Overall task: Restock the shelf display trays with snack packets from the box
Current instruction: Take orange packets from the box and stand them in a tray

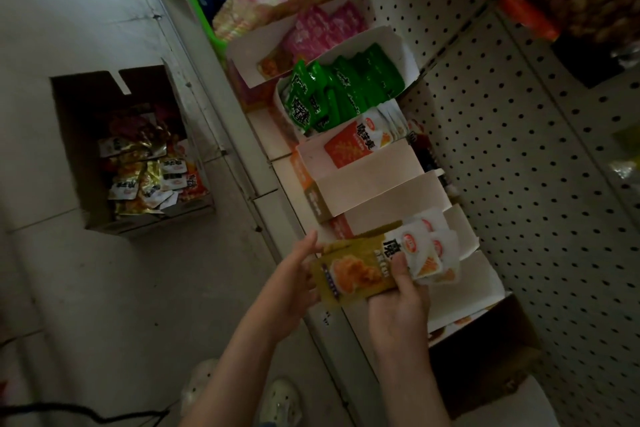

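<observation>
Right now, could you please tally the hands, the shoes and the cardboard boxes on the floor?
Hands: 2 (left hand, right hand)
Shoes: 2
Cardboard box on the floor: 1
Total: 5

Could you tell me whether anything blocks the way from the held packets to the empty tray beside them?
Nothing visible does: the left hand and right hand hold the packets, and the empty tray next to them is open on top.
</observation>
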`<control>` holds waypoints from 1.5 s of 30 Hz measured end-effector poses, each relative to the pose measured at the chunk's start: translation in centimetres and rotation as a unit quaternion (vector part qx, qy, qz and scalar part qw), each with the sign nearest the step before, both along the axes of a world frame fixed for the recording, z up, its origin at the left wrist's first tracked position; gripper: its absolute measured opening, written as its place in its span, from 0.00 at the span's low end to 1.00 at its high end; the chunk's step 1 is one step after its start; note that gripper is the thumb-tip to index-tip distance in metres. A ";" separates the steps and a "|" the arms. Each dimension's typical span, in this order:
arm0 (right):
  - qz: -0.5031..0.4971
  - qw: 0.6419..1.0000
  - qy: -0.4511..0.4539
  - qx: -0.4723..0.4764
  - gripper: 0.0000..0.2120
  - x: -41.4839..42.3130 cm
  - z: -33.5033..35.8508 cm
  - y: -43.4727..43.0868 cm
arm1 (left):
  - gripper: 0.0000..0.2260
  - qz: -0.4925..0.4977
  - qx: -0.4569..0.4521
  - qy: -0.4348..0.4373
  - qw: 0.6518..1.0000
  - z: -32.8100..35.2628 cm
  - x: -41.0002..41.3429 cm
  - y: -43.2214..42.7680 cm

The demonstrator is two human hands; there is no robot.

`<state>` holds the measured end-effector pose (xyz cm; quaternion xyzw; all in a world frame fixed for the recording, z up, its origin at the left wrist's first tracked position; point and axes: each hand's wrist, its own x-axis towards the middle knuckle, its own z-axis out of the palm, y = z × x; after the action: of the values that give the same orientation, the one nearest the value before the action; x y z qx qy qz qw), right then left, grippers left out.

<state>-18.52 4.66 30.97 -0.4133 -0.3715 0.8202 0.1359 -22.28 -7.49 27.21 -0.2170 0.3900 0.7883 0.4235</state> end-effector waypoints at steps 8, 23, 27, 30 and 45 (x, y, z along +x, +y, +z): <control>0.069 0.997 -0.015 0.026 0.25 0.8 -1.0 -2.0 | 0.15 0.168 -0.101 -0.059 0.979 -1.4 0.3 1.3; 0.245 0.896 -0.095 0.359 0.17 -0.1 -2.7 -4.2 | 0.16 0.162 -0.064 -0.187 0.967 -4.0 0.7 -2.9; 0.303 0.867 -0.119 0.377 0.25 -0.7 -3.1 -5.7 | 0.13 0.144 -0.096 -0.188 0.967 -5.0 0.1 -4.0; 0.361 0.839 -0.132 0.386 0.32 -1.2 -2.8 -6.3 | 0.15 0.150 -0.125 -0.204 0.959 -5.7 -0.4 -4.5; 0.545 0.728 -0.140 0.392 0.33 -4.6 -0.2 -3.8 | 0.16 0.056 -0.190 -0.178 0.964 -4.6 -2.4 -5.8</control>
<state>-23.10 0.87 30.81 -0.1600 -0.8358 0.4682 -0.2380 -24.73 -13.24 22.58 -0.4514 0.4381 0.6711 0.3924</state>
